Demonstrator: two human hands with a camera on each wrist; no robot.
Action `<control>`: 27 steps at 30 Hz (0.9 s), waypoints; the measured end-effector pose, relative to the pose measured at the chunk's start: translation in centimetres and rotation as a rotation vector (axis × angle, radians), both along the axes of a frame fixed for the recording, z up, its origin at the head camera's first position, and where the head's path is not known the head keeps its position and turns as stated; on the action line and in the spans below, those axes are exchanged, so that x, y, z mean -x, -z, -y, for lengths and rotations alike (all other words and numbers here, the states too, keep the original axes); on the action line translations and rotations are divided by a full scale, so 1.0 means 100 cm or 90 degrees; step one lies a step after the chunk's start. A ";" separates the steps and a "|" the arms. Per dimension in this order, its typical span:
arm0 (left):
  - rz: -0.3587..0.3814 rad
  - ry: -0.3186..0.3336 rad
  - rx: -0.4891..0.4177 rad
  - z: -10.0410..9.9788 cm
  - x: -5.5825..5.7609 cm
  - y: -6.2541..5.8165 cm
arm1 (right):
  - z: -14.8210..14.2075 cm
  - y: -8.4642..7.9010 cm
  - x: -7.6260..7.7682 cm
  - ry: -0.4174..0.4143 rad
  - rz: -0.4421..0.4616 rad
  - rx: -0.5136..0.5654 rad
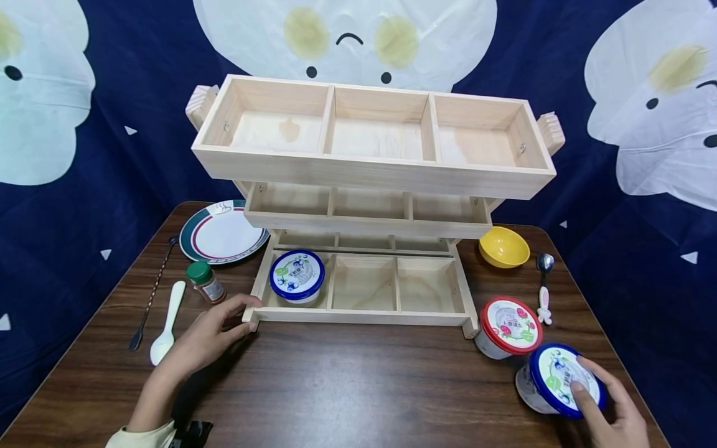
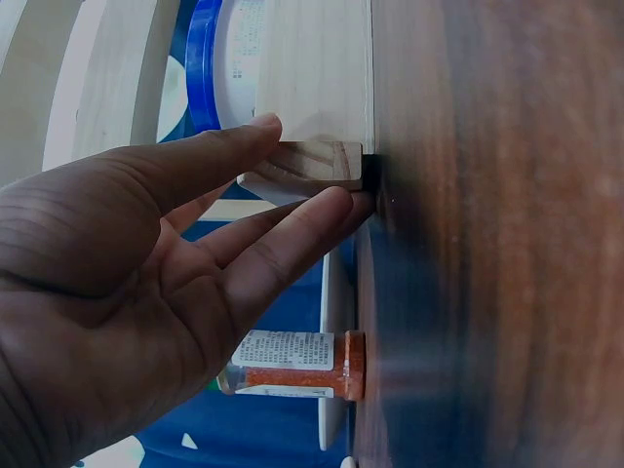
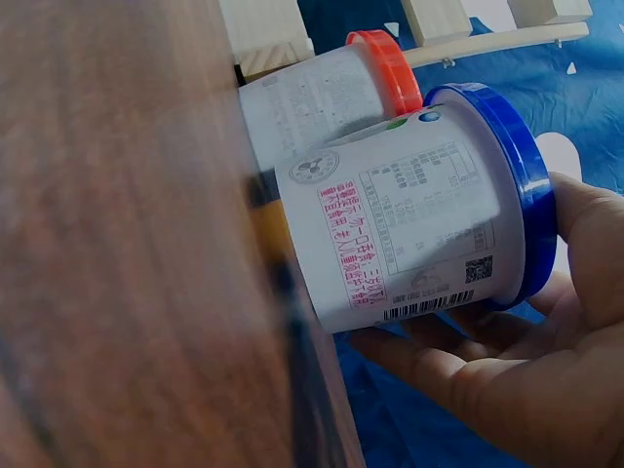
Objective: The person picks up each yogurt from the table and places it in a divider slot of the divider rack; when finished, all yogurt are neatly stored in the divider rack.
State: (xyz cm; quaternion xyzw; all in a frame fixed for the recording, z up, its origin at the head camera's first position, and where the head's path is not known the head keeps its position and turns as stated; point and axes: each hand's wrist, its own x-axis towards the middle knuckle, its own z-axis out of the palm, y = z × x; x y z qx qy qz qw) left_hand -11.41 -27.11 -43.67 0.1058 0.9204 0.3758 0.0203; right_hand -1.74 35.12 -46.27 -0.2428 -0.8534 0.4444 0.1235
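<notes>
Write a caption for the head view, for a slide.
A left hand holds a front corner of a tiered pale-wood organizer; the right hand grips a round, blue-lidded white tub.

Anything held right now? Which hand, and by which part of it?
Right hand: the blue-lidded tub at right, held by its lid and side. Left hand: the wooden rack, gripped at the bottom tray's front left corner.

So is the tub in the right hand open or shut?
Shut: the blue lid sits across the top of the tub.
</notes>
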 end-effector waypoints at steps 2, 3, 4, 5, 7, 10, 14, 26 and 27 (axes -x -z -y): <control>0.002 -0.002 0.000 0.000 0.000 0.000 | 0.000 -0.003 0.000 0.002 -0.008 0.000; 0.003 -0.002 0.001 0.000 0.000 0.000 | 0.000 -0.004 0.000 0.003 -0.014 -0.001; 0.003 -0.003 0.001 -0.001 0.000 0.000 | 0.000 -0.005 0.000 0.002 -0.025 -0.005; 0.004 -0.002 0.001 -0.001 0.000 0.000 | 0.000 -0.005 0.000 0.001 -0.032 -0.008; 0.006 -0.003 0.000 -0.001 0.000 0.000 | 0.001 -0.007 -0.001 0.002 -0.051 -0.013; 0.006 -0.004 0.000 -0.001 0.000 0.000 | 0.002 -0.012 0.000 0.003 -0.057 -0.030; 0.008 -0.004 -0.001 -0.001 0.000 0.000 | 0.006 -0.020 0.002 0.030 -0.031 -0.032; 0.014 -0.006 0.005 0.000 0.000 0.000 | 0.012 -0.035 0.002 0.061 -0.055 -0.017; 0.015 -0.007 0.005 0.000 0.000 0.000 | 0.012 -0.037 0.002 0.063 -0.049 -0.017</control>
